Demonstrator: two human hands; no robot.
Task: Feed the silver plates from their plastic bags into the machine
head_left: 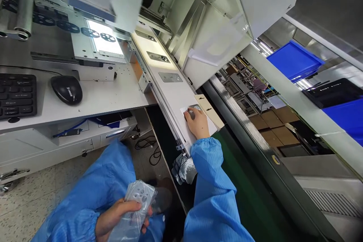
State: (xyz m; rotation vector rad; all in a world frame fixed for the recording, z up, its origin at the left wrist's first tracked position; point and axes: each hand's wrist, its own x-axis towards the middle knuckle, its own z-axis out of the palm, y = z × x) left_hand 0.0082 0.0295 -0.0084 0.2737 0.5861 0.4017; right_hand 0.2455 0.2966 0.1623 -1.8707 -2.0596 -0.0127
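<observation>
My left hand (121,213) is closed around a stack of thin plates in clear plastic (141,193), low in front of my lap. Round holes show through the plastic on the top plate. Over the near end of a narrow white conveyor belt (185,100), my right hand (197,121) has its fingers curled down on a thin grey plate (194,107), which they partly cover. Farther up the belt lie another flat grey plate (170,77) and a plate with a dark round pattern (157,57). Crumpled silvery plastic pieces (184,169) sit below the belt's end.
A cream block with black arrows (209,109) stands beside the belt. On the left desk are a black mouse (67,89), a keyboard (17,95) and a machine with a lit panel (104,39). A wide green conveyor (241,174) runs along the right. Blue bins (295,61) sit beyond it.
</observation>
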